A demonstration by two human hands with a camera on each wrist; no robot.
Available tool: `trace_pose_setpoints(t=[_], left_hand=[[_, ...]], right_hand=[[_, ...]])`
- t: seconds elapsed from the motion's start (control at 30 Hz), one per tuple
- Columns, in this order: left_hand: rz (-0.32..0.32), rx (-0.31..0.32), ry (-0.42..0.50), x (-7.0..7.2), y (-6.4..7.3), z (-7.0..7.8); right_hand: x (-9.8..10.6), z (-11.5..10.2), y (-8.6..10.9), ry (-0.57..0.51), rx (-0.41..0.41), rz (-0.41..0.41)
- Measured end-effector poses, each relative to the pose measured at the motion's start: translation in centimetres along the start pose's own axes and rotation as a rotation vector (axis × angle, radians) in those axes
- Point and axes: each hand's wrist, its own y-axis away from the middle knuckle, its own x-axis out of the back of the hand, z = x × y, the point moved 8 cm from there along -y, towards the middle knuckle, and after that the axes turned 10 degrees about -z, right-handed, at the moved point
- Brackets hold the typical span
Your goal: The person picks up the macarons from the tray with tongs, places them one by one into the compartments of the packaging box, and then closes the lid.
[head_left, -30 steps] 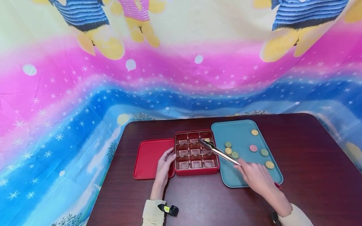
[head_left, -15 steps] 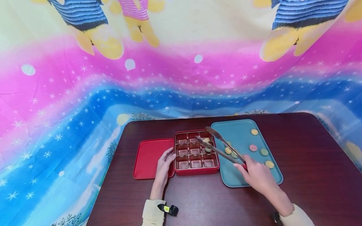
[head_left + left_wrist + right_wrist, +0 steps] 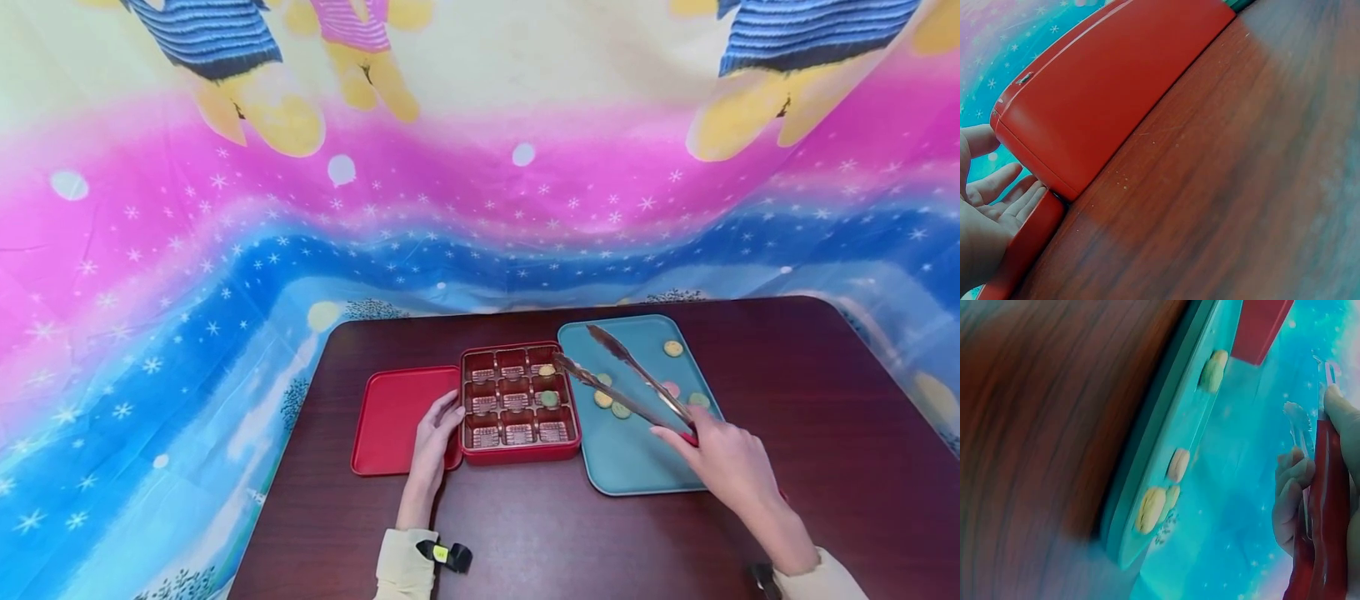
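Observation:
My left hand touches the left side of a red box with its fingers; the left wrist view shows the fingers mostly straight at the box's corner. Inside the box is a brown divided insert. A yellow macaron lies in its back right compartment and a green macaron in the one in front. My right hand grips red-handled metal tongs. Their arms are spread with nothing between the tips, over the left part of a teal tray.
Several macarons lie on the tray, among them a yellow one at the back and a green one at the left. A red lid lies left of the box, partly under my left hand. A printed cloth hangs behind the table.
The tongs have spread apart and released the green macaron into the middle right compartment. My right hand has drawn them up and right, over the tray. The left hand stays put.

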Motion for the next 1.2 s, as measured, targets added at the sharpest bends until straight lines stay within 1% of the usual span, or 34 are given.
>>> trace_pose_setpoints(t=[0.1, 0.2, 0.3, 0.4, 0.63, 0.73, 0.8, 0.93, 1.1, 1.2], left_hand=[[0.000, -0.001, -0.005, 0.0, 0.0, 0.0], [-0.003, -0.005, 0.011, 0.0, 0.1, 0.1], [-0.002, -0.006, 0.025, 0.0, 0.1, 0.1], [-0.001, -0.011, 0.014, 0.0, 0.1, 0.1], [-0.004, -0.006, 0.034, 0.0, 0.1, 0.0], [-0.004, -0.004, 0.021, -0.1, 0.0, 0.1], [-0.003, 0.000, 0.018, -0.1, 0.0, 0.1], [-0.002, 0.002, 0.028, -0.1, 0.0, 0.1], [-0.002, -0.006, 0.039, -0.1, 0.0, 0.2], [-0.002, -0.007, 0.041, -0.1, 0.1, 0.2]], right_hand=[[0.3, 0.7, 0.2, 0.012, -0.028, -0.007], [0.6, 1.2, 0.4, 0.016, -0.042, 0.001], [0.8, 1.8, 0.6, 0.015, -0.067, -0.016], [0.8, 2.5, 0.7, 0.013, -0.099, -0.053], [0.3, 4.4, 0.9, -0.012, -0.201, -0.166], [0.2, 5.1, 1.1, -0.028, -0.233, -0.205], [0.1, 5.5, 1.2, -0.038, -0.240, -0.214], [0.1, 6.0, 1.5, -0.050, -0.228, -0.206], [0.4, 6.5, 1.7, -0.037, -0.220, -0.186], [0.4, 6.9, 1.8, -0.026, -0.233, -0.202]])
